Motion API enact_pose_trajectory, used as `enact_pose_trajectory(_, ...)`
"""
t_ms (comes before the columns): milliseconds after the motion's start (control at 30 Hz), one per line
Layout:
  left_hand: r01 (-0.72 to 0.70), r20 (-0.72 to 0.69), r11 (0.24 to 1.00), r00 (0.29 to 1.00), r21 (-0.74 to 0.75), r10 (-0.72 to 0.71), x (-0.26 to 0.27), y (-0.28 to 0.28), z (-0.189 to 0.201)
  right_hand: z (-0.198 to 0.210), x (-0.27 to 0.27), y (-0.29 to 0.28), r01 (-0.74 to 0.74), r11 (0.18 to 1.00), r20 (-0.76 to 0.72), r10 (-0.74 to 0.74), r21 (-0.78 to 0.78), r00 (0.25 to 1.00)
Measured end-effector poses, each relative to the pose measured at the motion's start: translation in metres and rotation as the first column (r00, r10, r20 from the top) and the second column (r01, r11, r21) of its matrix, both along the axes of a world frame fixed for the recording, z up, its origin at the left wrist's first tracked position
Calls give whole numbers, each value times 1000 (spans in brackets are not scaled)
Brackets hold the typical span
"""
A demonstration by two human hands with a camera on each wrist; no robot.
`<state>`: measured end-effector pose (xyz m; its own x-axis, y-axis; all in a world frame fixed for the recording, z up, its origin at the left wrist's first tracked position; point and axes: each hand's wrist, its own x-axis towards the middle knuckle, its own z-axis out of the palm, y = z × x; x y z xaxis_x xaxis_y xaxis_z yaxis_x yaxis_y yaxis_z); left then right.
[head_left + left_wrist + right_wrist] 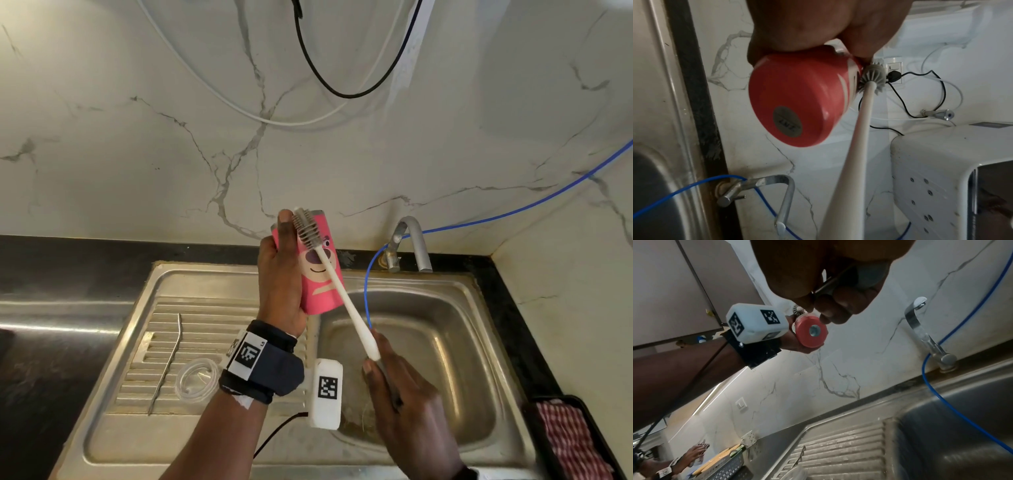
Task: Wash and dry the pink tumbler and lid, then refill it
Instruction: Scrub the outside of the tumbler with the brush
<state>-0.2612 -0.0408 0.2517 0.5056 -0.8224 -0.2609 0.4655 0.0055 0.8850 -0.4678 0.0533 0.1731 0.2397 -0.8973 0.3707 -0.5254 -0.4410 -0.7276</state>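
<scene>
You're mid-wash: left hand [279, 274] wrapped around the pink tumbler [317, 270], right hand [404, 387] gripping the bottle brush [329, 270]. Next, probably steer those bristles inside.

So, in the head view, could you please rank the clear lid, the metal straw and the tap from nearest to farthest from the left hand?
From the left hand:
1. Clear lid, on the drainboard, below-left.
2. Metal straw, further left on the drainboard.
3. Tap, behind the basin, right.

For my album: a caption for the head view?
Left hand holds pink tumbler; right hand lays bottle brush against it.
</scene>
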Motion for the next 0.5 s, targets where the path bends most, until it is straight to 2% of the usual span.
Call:
enact_pose_trajectory(167, -72, -33, 997, 997, -11, 72, 12, -4, 4, 4, -2, 17, -32, 999, -5, 32, -19, 999)
enact_pose_trajectory(267, -114, -5, 993, 993, -15, 114, 8, 0, 2, 6, -8, 23, -30, 1000, -26, 30, -3, 999)
enact_pose_trajectory(433, -35, 37, 999, 999, 21, 35, -14, 7, 4, 10, 4, 0, -2, 999, -30, 1, -33, 1000)
enact_pose_trajectory(500, -49, 65, 998, 997, 25, 48, -12, 7, 7, 11, 5, 2, -6, 1000, -31, 5, -29, 999)
